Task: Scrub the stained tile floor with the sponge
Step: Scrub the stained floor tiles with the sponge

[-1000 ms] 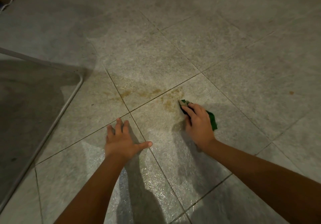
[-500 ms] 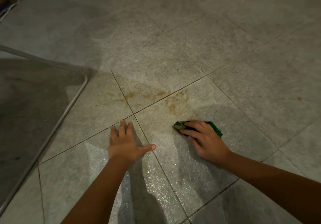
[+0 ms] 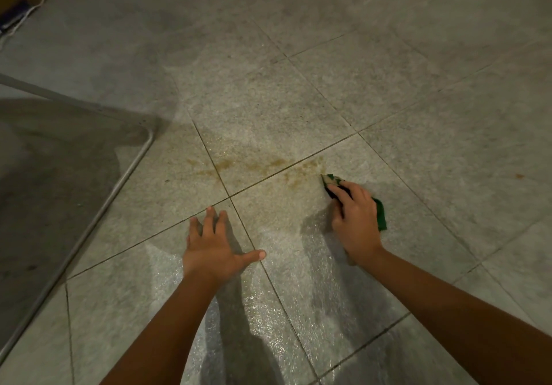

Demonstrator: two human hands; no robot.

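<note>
**Sponge back at the stain's right end**

Your right hand grips the green sponge, fingers curled over it, pressing it onto the tile floor. Half a second ago you had it pulled back toward you, clear of the brown stain. Now its front corner sits just at the stain's right end again, as it did a second ago. That reads as one back-and-forth stroke, mid-scrub.

Your left hand hasn't moved. It lies flat with fingers spread, holds nothing and braces on the floor just short of the stain.

The streak shows brown across the tiles and the grout line, and its left part looks untouched, so the task seems early. A wet sheen lies between your arms. The next strokes probably need to work leftward, toward the metal frame.
</note>
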